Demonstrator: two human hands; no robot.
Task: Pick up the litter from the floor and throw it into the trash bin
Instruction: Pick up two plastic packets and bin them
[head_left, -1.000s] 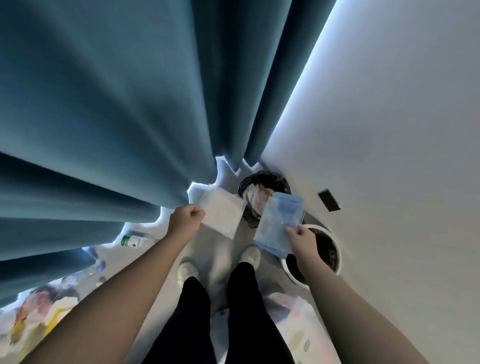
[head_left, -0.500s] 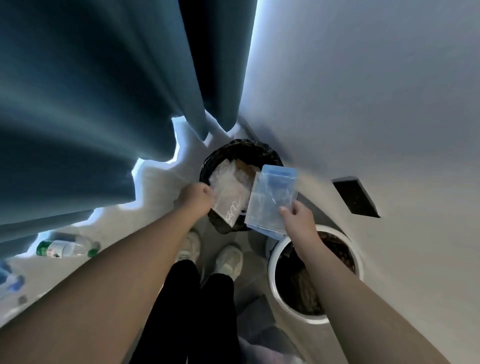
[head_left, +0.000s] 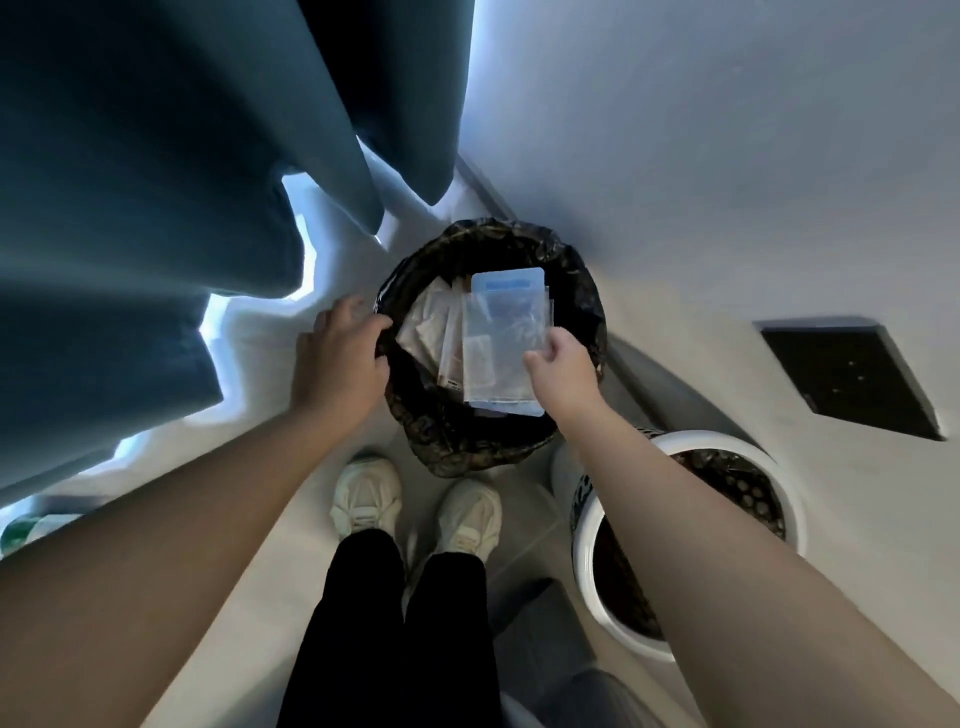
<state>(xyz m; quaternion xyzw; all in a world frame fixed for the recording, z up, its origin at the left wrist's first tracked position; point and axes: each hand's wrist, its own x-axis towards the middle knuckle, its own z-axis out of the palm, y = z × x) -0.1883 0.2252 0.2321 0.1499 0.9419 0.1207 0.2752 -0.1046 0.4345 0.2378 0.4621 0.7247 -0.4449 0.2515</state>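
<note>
A round trash bin (head_left: 584, 291) lined with a black bag stands on the floor against the wall, just ahead of my shoes. My right hand (head_left: 563, 364) pinches a clear plastic pouch with a blue top (head_left: 501, 332) by its lower right corner and holds it over the bin's mouth. A white packet (head_left: 423, 332) lies inside the bin with other wrappers. My left hand (head_left: 337, 358) holds nothing; it hovers at the bin's left rim with its fingers loosely bent.
Heavy teal curtains (head_left: 130, 208) hang to the left and behind the bin. A white round pot (head_left: 582, 577) stands to the right of my feet. A green-labelled plastic bottle (head_left: 31, 527) lies on the floor at the far left. A white wall (head_left: 727, 156) rises on the right.
My left hand has let go of the white packet, which now lies in the bin. My right hand has carried the clear pouch further over the bin's mouth.
</note>
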